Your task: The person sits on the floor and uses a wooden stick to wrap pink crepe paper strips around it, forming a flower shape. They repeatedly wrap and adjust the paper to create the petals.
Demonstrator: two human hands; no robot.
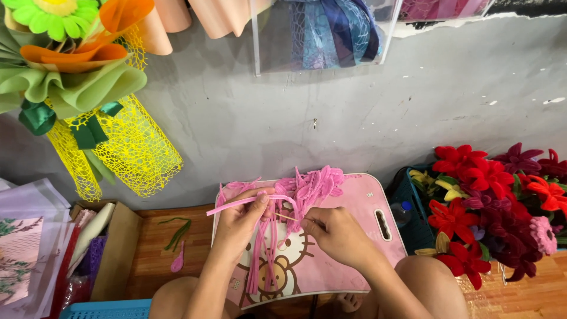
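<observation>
Pink stems (269,236) are pinched by the left hand (239,224) over the tray (360,204); the stick (287,217) is gripped by the right hand (336,233). Wrapping is best kept taut.

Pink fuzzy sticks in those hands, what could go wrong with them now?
1. The left hand pinches one pink fuzzy stick by a short bit near its looped end; it might slip out.
2. The loose pink strands hanging over the pink lap tray could tangle as the right hand works at the thin wooden stick.
3. The pile of pink pieces sits near the tray's far edge and could slide off.
</observation>
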